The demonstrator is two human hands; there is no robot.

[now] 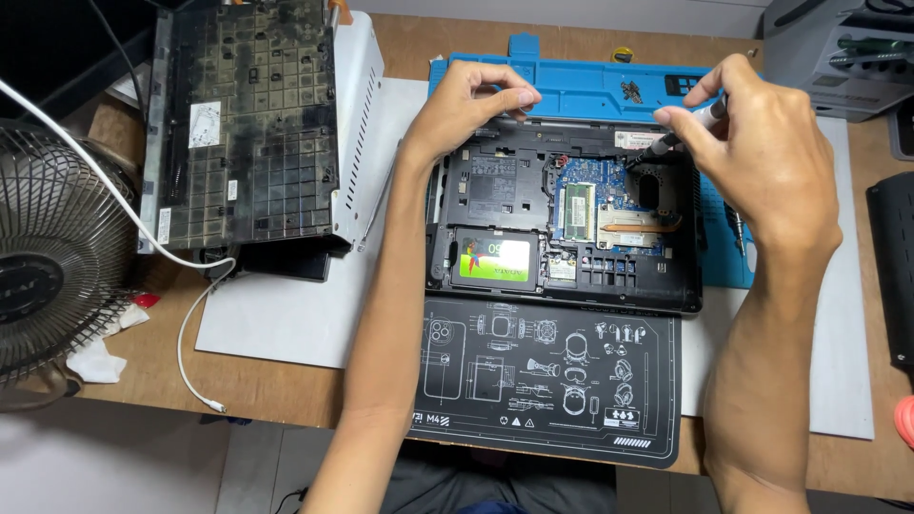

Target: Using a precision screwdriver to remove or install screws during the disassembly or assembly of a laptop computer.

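Note:
An opened black laptop base (495, 190) lies on a blue repair mat (590, 86), showing a blue circuit board (595, 176), a copper heat pipe (638, 227) and a drive with a green and white label (495, 259). My right hand (762, 152) grips a slim grey screwdriver (681, 131), its tip down on the board near the laptop's far edge. My left hand (471, 95) rests at the laptop's far left edge, fingers curled and pinched together; whether it holds anything small I cannot tell.
A black mat with white diagrams (543, 376) lies in front of the laptop. A dusty removed cover (248, 124) leans at the left beside a fan (48, 257) and a white cable (186, 333). Grey bins (838, 52) stand at far right.

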